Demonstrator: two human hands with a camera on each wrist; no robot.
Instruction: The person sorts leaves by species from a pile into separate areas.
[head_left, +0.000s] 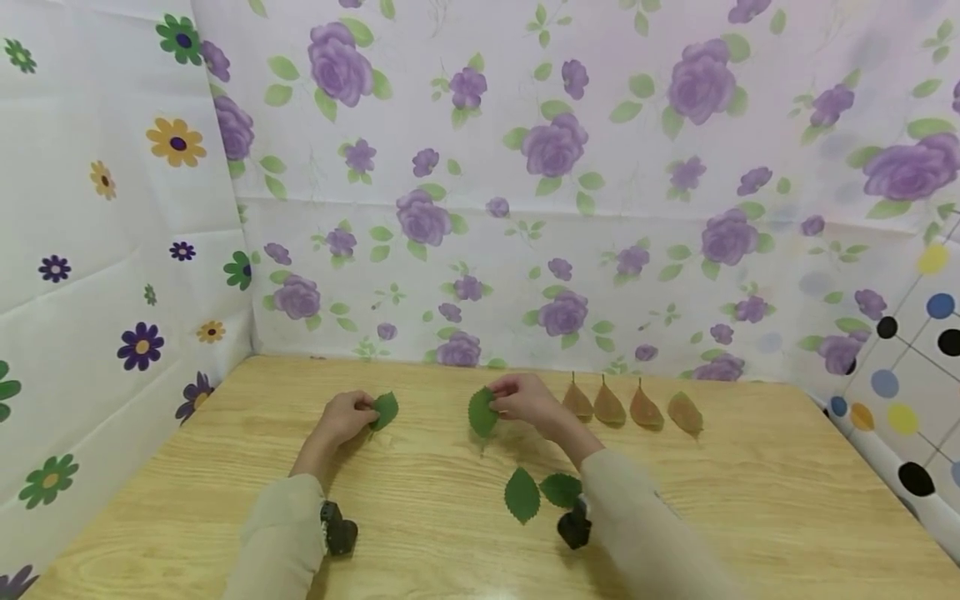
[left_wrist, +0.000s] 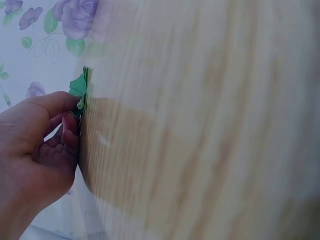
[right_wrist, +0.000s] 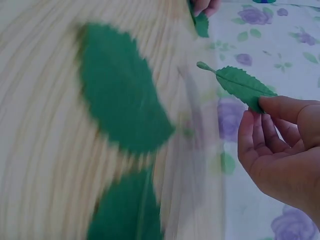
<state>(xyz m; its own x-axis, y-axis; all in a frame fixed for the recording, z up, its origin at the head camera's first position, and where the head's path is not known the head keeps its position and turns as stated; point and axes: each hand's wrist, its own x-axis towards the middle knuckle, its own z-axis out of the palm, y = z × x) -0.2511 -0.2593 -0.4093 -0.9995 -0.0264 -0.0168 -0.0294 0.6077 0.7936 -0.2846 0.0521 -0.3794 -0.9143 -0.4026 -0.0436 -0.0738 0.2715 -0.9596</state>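
My left hand (head_left: 347,417) pinches a green leaf (head_left: 386,411) at the table's far left. In the left wrist view that leaf (left_wrist: 79,86) shows partly edge-on, close to the table surface. Farther right, my right hand (head_left: 528,402) holds a second green leaf (head_left: 482,412) by its edge between thumb and fingers. The right wrist view shows this serrated leaf (right_wrist: 242,85) raised off the table, its stalk pointing away from the hand. Two more green leaves, one upright (head_left: 522,495) and one sideways (head_left: 560,490), lie on the table near my right forearm.
Several brownish leaves stand in a row at the back right, among them a reddish one (head_left: 646,408) and a greenish-brown one (head_left: 686,412). The wooden table (head_left: 435,517) meets a flowered cloth (head_left: 480,275) at the back, with patterned cloths at both sides.
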